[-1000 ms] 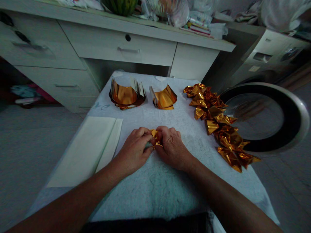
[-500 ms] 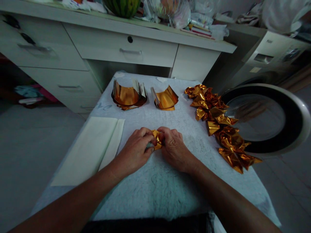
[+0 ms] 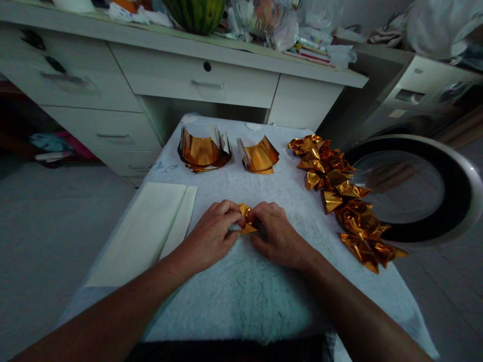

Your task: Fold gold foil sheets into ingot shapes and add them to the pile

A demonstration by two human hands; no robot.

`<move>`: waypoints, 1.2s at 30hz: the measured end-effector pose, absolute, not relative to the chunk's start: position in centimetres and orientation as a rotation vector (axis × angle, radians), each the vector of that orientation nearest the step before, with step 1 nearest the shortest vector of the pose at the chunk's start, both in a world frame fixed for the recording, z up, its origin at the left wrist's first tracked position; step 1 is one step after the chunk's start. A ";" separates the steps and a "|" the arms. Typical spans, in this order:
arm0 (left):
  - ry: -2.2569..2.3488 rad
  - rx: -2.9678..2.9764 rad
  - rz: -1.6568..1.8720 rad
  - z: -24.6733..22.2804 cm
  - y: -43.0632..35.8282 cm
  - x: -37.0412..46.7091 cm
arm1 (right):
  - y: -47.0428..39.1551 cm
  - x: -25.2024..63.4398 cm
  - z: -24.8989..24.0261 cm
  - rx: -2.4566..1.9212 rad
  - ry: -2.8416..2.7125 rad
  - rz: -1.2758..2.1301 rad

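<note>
Between my hands, low over the cloth-covered table, is a small piece of folded gold foil paper (image 3: pixel 247 227), partly hidden by the fingers. My left hand (image 3: pixel 217 229) pinches its left side, with a pale bit of paper showing under the fingers. On its right side, my right hand (image 3: pixel 277 231) is closed with thumb and fingertips at the foil. Beyond the hands stand a larger stack of curved gold foil sheets (image 3: pixel 204 151) and a smaller curved stack (image 3: pixel 260 157). Folded gold foil pieces (image 3: pixel 328 178) lie in a row along the table's right side.
Pale folded paper (image 3: pixel 139 226) lies at the left on the table (image 3: pixel 241 301). Right of the table is a washing machine's open round door (image 3: pixel 456 201). White drawers (image 3: pixel 166 75) rise behind, with a watermelon (image 3: pixel 196 12) and plastic bags on the counter.
My right hand has shifted slightly right and its fingers have curled, so more of the foil's lower right shows. My left hand keeps its pinch. The whole view has moved slightly.
</note>
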State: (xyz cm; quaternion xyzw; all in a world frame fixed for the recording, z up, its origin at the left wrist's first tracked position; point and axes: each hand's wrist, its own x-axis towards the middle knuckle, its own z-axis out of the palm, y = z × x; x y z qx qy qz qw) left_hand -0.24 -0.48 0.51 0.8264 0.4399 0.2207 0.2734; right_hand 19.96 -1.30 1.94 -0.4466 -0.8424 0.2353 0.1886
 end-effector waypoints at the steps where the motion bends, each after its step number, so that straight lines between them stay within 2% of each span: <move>1: 1.180 2.221 0.591 0.6 -0.5 -0.3 | -1.2 19.9 2.0 -1.250 -2.399 0.621; 10: 1.147 2.194 0.571 1.9 -0.3 -0.9 | -0.9 19.9 1.9 -1.113 -2.579 0.345; 18: 1.307 2.170 0.731 2.0 0.4 -1.4 | -1.1 19.6 1.9 -1.087 -2.703 0.038; 24: 1.391 2.155 0.717 1.8 0.7 -1.6 | -0.8 20.1 1.3 -1.053 -2.672 0.031; 36: 1.228 2.361 0.562 0.6 0.6 -1.5 | -1.0 19.8 1.6 -1.189 -2.659 0.098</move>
